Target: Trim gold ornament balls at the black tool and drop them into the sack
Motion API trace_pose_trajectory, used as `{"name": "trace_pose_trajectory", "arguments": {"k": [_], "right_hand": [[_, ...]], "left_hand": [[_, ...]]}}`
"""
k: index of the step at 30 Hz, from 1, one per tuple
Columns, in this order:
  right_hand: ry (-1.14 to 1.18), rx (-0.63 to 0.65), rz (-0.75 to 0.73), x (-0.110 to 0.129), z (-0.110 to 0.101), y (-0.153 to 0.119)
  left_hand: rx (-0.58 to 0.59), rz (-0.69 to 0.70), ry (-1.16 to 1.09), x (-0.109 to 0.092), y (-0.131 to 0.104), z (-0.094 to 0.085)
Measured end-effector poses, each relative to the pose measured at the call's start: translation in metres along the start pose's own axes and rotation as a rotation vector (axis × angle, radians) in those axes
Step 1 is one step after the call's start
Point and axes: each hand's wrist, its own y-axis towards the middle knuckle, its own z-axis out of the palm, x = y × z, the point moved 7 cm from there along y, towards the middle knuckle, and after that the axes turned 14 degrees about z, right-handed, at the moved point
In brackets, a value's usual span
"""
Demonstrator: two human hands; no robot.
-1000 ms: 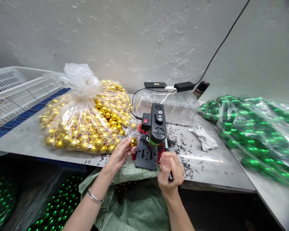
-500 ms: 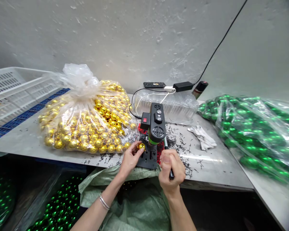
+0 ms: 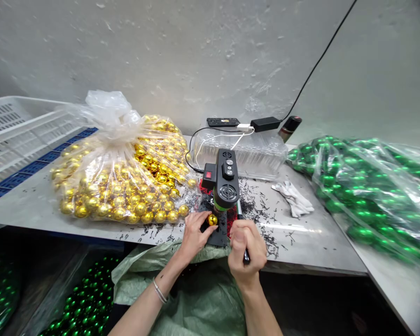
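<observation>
My left hand [image 3: 195, 235] pinches a shiny gold ball [image 3: 213, 219] between thumb and fingertips, just in front of the black press machine [image 3: 227, 179] and over its dark base plate [image 3: 217, 239]. My right hand [image 3: 247, 247] is wrapped around the black lever handle [image 3: 246, 256] on the machine's right side. A red switch [image 3: 209, 174] sits on the machine's left box. Below the table edge, a green woven sack [image 3: 203, 298] hangs open between my forearms.
A clear bag of gold balls [image 3: 119, 186] stands left, with a white crate [image 3: 24, 126] beyond. Black shavings [image 3: 269, 200] litter the tabletop around the machine. Behind are a clear plastic box [image 3: 259, 156] and cables; at right, a white glove [image 3: 294, 198] and a bag of green balls [image 3: 367, 186].
My left hand has shifted slightly right and toward me with the gold ball, whose marked top has turned out of sight. My right hand stays on the lever.
</observation>
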Motion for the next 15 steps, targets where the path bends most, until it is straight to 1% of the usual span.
{"name": "trace_pose_trajectory", "arguments": {"k": [2,6,8,12,15], "right_hand": [[0.007,0.006,0.007,-0.001,0.0,-0.002],[0.018,0.025,0.029,-0.009,0.003,-0.009],[0.016,0.02,0.004,-0.013,0.005,-0.015],[-0.013,-0.041,-0.085,-0.024,0.011,-0.03],[-0.009,-0.095,-0.084,-0.034,0.014,-0.037]], "left_hand": [[0.012,0.011,-0.005,0.002,0.0,0.002],[0.041,-0.008,-0.036,0.008,0.001,0.005],[0.04,-0.008,-0.046,0.008,0.001,0.005],[0.028,0.009,-0.04,0.007,0.0,0.005],[0.02,0.009,-0.03,0.006,0.0,0.005]]}}
